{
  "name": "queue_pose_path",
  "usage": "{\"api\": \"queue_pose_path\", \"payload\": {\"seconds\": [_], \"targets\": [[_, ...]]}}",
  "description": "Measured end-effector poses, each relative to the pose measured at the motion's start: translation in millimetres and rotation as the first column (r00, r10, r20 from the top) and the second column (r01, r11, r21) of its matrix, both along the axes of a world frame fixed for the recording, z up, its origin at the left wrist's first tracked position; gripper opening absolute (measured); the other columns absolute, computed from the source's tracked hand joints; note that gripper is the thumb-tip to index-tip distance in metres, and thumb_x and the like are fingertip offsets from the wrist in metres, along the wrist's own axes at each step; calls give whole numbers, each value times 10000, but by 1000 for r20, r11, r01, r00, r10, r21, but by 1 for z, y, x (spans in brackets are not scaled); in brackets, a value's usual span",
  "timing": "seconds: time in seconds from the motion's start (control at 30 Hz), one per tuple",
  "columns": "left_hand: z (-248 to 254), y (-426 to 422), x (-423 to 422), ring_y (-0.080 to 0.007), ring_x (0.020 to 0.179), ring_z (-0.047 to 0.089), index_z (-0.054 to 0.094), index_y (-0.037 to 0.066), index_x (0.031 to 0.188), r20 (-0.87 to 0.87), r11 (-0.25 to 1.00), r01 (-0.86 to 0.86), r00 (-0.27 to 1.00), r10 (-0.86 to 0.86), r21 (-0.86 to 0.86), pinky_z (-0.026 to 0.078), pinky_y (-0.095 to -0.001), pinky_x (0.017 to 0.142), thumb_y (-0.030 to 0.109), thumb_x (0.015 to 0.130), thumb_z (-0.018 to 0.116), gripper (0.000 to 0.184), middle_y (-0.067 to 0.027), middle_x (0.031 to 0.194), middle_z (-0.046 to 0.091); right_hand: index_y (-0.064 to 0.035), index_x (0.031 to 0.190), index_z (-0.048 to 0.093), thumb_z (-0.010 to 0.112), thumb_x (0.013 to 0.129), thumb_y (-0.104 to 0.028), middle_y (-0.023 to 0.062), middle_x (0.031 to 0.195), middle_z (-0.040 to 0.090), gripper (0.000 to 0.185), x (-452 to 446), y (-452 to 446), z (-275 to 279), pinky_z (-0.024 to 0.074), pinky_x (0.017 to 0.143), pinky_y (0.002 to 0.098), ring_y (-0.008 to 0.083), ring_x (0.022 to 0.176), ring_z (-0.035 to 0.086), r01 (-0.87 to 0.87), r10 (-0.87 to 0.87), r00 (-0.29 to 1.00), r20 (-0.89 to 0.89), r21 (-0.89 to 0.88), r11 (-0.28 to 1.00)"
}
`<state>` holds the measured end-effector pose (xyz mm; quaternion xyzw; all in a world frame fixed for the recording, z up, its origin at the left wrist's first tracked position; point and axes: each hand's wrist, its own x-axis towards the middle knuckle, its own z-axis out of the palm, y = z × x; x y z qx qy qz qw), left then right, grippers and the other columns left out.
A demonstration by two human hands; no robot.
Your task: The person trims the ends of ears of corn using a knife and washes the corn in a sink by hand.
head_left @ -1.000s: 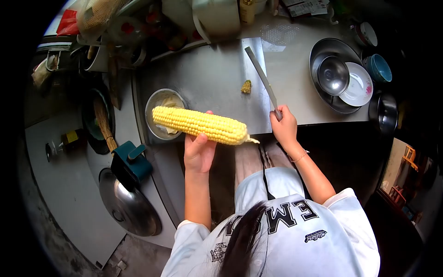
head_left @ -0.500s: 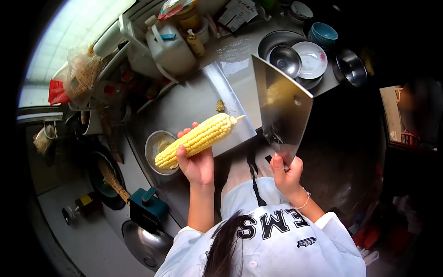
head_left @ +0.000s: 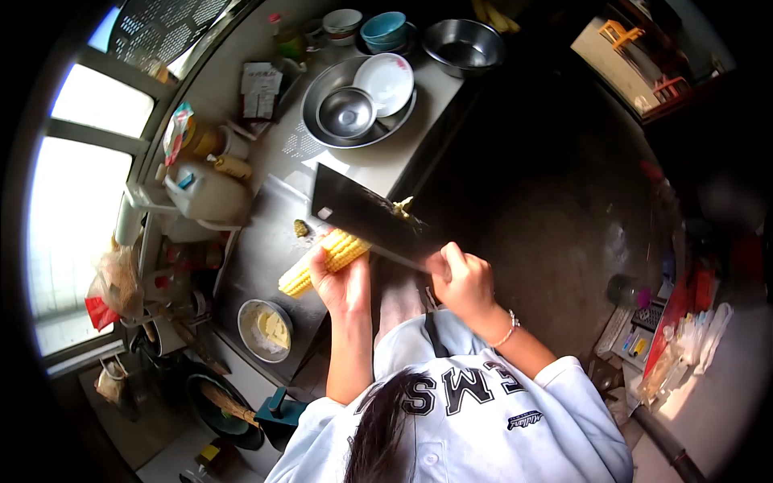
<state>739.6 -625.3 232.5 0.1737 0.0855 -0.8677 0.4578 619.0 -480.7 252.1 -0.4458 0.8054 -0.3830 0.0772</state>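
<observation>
My left hand [head_left: 345, 283] is wrapped around a yellow corn cob [head_left: 299, 278], held tilted above the counter [head_left: 256, 253]. My right hand [head_left: 467, 283] grips the handle of a wide cleaver [head_left: 366, 216]. Its dark blade lies across the cob's far end and hides it from view. A small pale yellow-green bit [head_left: 403, 207] shows at the blade's far edge; whether it belongs to the cob I cannot tell. Beyond the cob, a short stub [head_left: 301, 228] rests on the counter. Left of my left hand stands a bowl [head_left: 247, 326] with pale yellow chunks inside.
A large metal basin [head_left: 310, 97] at the back holds a smaller metal bowl [head_left: 348, 113] and a white plate [head_left: 385, 83]. Blue bowls [head_left: 384, 29] and another metal basin [head_left: 463, 48] stand behind. A plastic jug [head_left: 208, 193] is at the left by the window.
The cleaver has swung from upright on the right to lie across the cob's far end. My right hand moved left. The view has turned, showing more floor on the right.
</observation>
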Motion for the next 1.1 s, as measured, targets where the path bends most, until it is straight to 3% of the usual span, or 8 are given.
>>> {"api": "queue_pose_path", "payload": {"seconds": [0.17,0.27,0.43,0.83,0.9,0.97,1.03,1.1], "targets": [[-15,72,-50,-280,1081,480,517,-34,1061,-38,976,216,976,-215,36,294,-474,1030,95,694,655,413,-144,1079,550,-19,703,514,616,801,-202,180,574,569,231,-51,103,-59,440,466,440,373,559,572,338,-356,911,206,117,934],[-12,119,-86,-262,1051,486,542,2,996,-147,929,356,929,-340,101,306,-452,1028,67,676,675,352,-117,1045,559,19,694,545,676,772,-307,146,528,554,359,-61,147,-63,426,436,359,253,494,585,419,-378,850,368,-37,907],[-23,201,-129,-257,1118,466,512,22,1062,-134,914,403,909,-395,43,306,-468,1032,73,700,683,404,-111,1065,548,10,819,579,835,620,-269,-29,661,554,427,-81,193,-19,380,475,196,33,536,461,491,5,582,813,-355,795],[-31,231,-133,-260,1312,262,259,166,1382,3,538,610,663,-749,-582,213,-484,1071,243,686,738,848,-72,1418,279,50,977,557,733,721,-119,76,918,616,354,-119,234,9,472,777,266,135,832,590,663,321,375,869,-494,563],[-27,206,-110,-290,1260,347,216,70,1378,402,649,594,803,-441,-475,250,-456,1052,432,631,754,989,-133,1381,326,48,963,557,740,715,-124,77,905,618,352,-123,238,5,472,770,264,129,825,590,630,181,515,838,-513,583],[-4,201,-112,-280,1217,397,347,37,1295,767,104,767,604,214,-633,320,-440,1002,414,609,756,884,-138,1328,385,44,974,548,751,701,-103,70,916,611,371,-122,238,6,471,762,258,121,831,582,626,117,534,837,-485,610],[54,237,-148,-283,1108,479,471,30,1158,477,-447,883,456,751,-140,400,-393,893,167,541,760,696,-125,1180,501,41,1001,536,757,685,-64,61,931,600,400,-114,232,-2,471,764,251,118,844,574,648,57,573,817,-495,579],[2,249,-158,-311,901,572,520,30,1026,414,-310,940,341,844,-141,449,-363,788,111,559,729,518,-141,959,587,33,1015,531,778,673,-77,54,943,591,436,-112,232,-12,470,768,250,116,857,567,608,44,601,798,-492,623]]}}
